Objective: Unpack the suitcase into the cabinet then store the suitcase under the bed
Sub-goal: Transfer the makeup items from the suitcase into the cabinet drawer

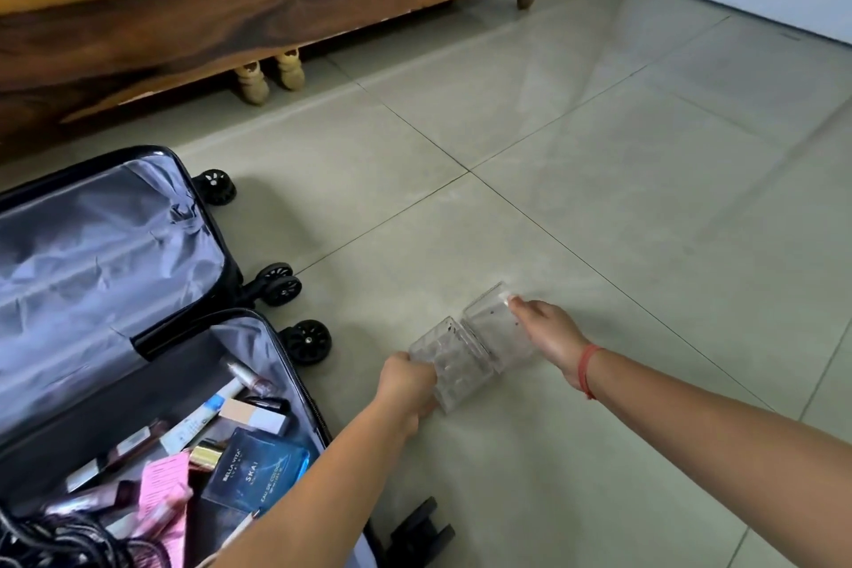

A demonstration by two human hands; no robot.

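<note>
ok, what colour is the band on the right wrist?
The wrist band is red, seen best in the head view.

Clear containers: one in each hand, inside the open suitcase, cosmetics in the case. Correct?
No. Head view shows the clear containers outside the open suitcase, over the tiled floor to its right. The left hand and right hand each hold one; cosmetics lie in the case.

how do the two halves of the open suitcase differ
The far half shows only crumpled grey lining; the near half holds cosmetics and a blue perfume box. The far half lies nearer the bed, the near half nearer the person. Both are grey-lined, with black wheels.
</note>
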